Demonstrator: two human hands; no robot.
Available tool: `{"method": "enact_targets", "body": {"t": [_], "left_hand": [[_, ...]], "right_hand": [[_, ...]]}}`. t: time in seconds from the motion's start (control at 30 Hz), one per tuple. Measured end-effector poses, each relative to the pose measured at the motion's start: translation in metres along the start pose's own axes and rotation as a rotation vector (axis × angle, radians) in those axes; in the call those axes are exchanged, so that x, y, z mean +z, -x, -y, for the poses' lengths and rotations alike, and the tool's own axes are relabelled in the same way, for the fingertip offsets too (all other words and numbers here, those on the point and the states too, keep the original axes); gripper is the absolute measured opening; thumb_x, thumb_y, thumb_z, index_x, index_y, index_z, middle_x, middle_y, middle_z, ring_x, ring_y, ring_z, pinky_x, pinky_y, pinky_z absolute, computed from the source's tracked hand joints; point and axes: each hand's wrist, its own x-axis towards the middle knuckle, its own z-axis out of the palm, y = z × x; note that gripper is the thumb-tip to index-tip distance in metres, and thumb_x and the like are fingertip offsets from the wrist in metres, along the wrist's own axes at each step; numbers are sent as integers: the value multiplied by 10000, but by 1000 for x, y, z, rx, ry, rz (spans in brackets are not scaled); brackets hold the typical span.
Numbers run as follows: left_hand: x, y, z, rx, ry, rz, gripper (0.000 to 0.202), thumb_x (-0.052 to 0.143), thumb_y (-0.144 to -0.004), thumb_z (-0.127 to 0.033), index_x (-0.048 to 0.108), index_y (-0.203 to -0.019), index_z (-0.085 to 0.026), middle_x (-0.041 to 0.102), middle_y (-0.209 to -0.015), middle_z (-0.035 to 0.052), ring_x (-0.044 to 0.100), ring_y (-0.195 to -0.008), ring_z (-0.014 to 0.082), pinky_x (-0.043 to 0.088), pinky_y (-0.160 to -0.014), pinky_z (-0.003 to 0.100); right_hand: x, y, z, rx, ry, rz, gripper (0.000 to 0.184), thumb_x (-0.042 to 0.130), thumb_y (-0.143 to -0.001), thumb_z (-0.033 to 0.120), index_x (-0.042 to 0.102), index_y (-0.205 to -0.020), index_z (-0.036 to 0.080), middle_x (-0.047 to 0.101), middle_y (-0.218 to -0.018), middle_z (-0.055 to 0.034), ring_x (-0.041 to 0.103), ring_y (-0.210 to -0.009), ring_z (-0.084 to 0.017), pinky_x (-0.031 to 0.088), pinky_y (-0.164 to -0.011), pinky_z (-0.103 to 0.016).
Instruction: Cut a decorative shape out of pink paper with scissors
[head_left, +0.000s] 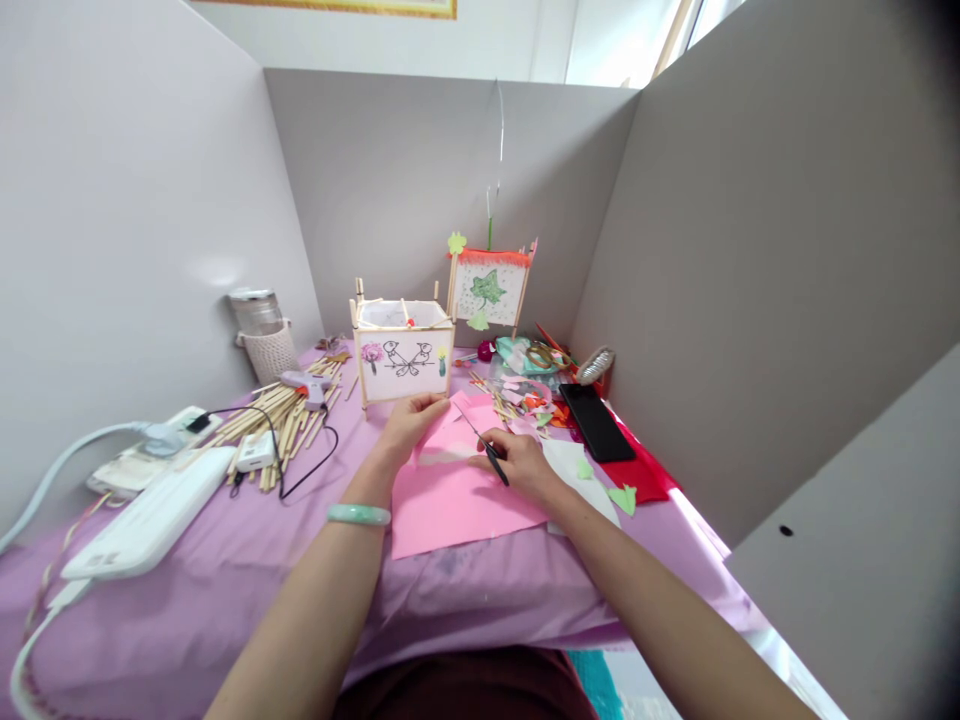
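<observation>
My right hand [517, 462] grips a pair of scissors [491, 455] with black handles, their blades pointing up and left. The blade tips are at a small piece of pink paper [444, 418] pinched in my left hand [409, 422]. Under both hands lies a larger sheet of pink paper [465, 510] on the purple cloth. Just beyond my left hand stands a box-shaped lantern [405, 365] of sticks and white panels, with two birds and flowers drawn on its front.
A second lantern [491, 290] with a green leaf drawing stands behind. At left are wooden sticks [281, 425], a glue gun [307, 388], a cup [264, 335] and a white power strip [154, 510]. At right lie paper scraps [536, 400], a black phone [598, 422] and red paper [637, 470].
</observation>
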Motion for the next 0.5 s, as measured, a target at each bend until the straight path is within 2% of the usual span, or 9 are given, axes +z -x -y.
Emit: {"method": "enact_targets", "body": {"t": [0.27, 0.5], "left_hand": [[0, 0, 0, 1, 36, 20, 343, 735, -608, -434, 682, -745, -125, 623, -642, 10, 496, -542, 96, 357, -492, 201], [0, 1, -3, 37, 36, -31, 279, 718, -633, -398, 657, -699, -133, 528, -519, -41, 396, -450, 60, 301, -447, 193]], "right_hand": [[0, -1, 0, -11, 39, -21, 306, 634, -746, 500, 632, -788, 197, 524, -564, 38, 448, -524, -96, 309, -525, -199], [0, -1, 0, 20, 44, 5, 266, 646, -746, 462, 627, -788, 199, 503, -560, 43, 442, -528, -92, 299, -517, -194]]}}
